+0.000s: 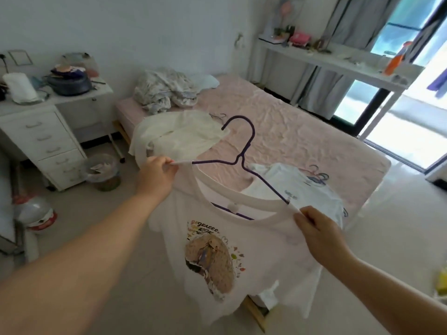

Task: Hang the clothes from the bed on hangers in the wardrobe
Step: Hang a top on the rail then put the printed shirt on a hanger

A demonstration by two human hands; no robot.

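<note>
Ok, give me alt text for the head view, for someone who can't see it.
Both hands, left hand and right hand, pinch the shoulders of a white printed T-shirt on a purple hanger. Behind it, a cream garment and white shirt lie on the pink bed.

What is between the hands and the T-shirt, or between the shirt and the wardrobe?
Nothing between them: the left hand and right hand each pinch a shoulder of the T-shirt, which is already on the purple hanger. The wardrobe is out of view, so that path cannot be judged.
</note>
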